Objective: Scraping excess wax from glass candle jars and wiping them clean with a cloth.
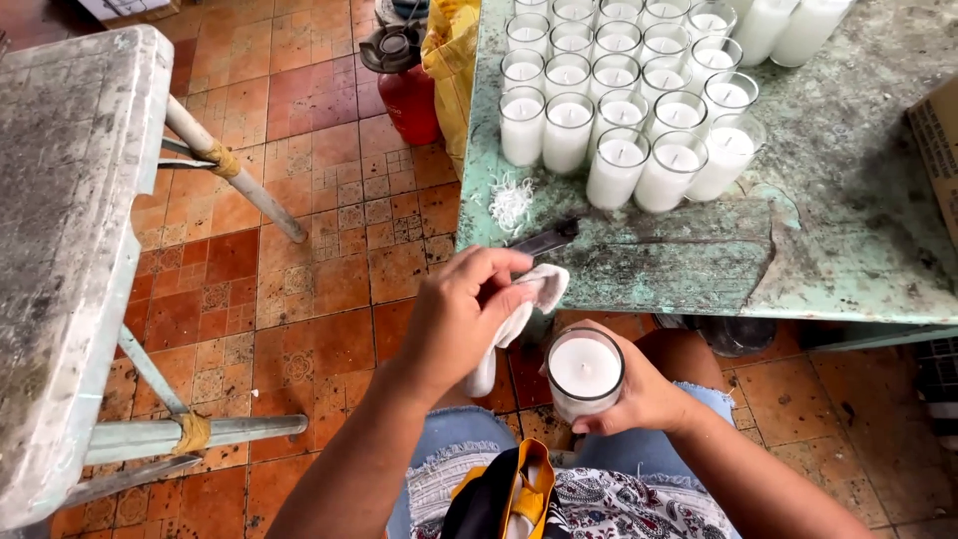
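Note:
My right hand (647,391) grips a clear glass candle jar (585,372) filled with white wax, held upright over my lap. My left hand (461,314) is shut on a white cloth (521,317) that hangs down just left of the jar's rim. Ahead on the worn green table (828,240) stand several more glass candles (619,100) in rows. A dark knife-like tool (544,241) lies on the table edge near my left hand, beside a small heap of white wax shavings (511,201).
A weathered white table (70,220) with taped metal legs stands at the left. A red gas cylinder (404,85) and a yellow bag (451,60) sit on the tiled floor. A cardboard box (938,150) rests at the right table edge.

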